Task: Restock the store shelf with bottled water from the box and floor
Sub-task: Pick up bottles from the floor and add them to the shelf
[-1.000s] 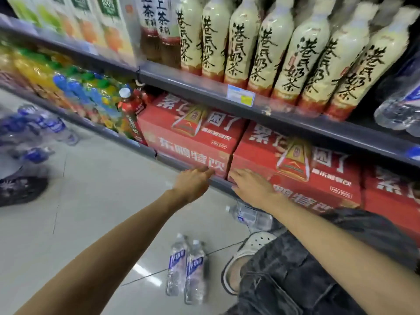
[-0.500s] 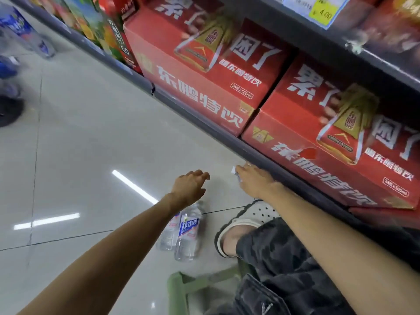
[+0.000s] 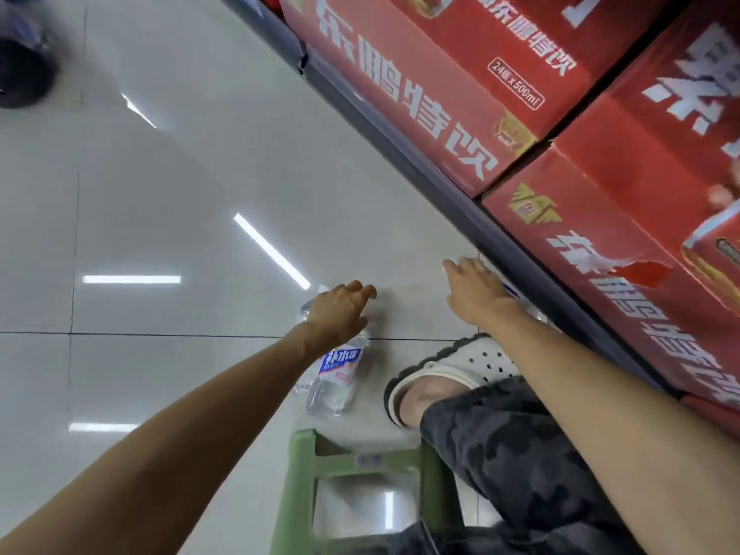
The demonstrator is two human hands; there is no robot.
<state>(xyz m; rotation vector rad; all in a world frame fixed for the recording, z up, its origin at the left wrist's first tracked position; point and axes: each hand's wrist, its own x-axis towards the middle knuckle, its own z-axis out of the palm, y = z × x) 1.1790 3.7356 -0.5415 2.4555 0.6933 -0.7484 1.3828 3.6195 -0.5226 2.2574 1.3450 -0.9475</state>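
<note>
A dark blurry thing (image 3: 22, 72) is sitting far off in the top left corner, too fuzzy to name. The shiny white floor (image 3: 168, 186) is filling most of the left side, with bright light stripes glowing on it. The left hand (image 3: 338, 314) is reaching down over the floor with its fingers (image 3: 362, 292) spread open and holding nothing. Right under that hand, two water bottles (image 3: 334, 378) are lying side by side on the floor; the hand is covering their top ends, and I cannot tell if it is touching them. The near one is showing a blue and white label, and the other is mostly hiding behind the arm. Below the bottles, a green plastic stool (image 3: 360, 486) is standing on the floor. Just to the right, a foot in a white shoe with holes (image 3: 460, 366) is resting on the floor, between the two bottles and the shelf, with a leg in dark camouflage trousers (image 3: 520, 466) above it. The right hand (image 3: 474, 292) is lying over a third water bottle (image 3: 510, 291) beside the shelf's grey bottom edge (image 3: 440, 174); its fingers are loosely open and flat on top, not closed around the bottle. Only a little of this bottle is peeking out. On the shelf, two big red boxes (image 3: 420, 86) with white writing are sitting side by side, close above the right hand.
</note>
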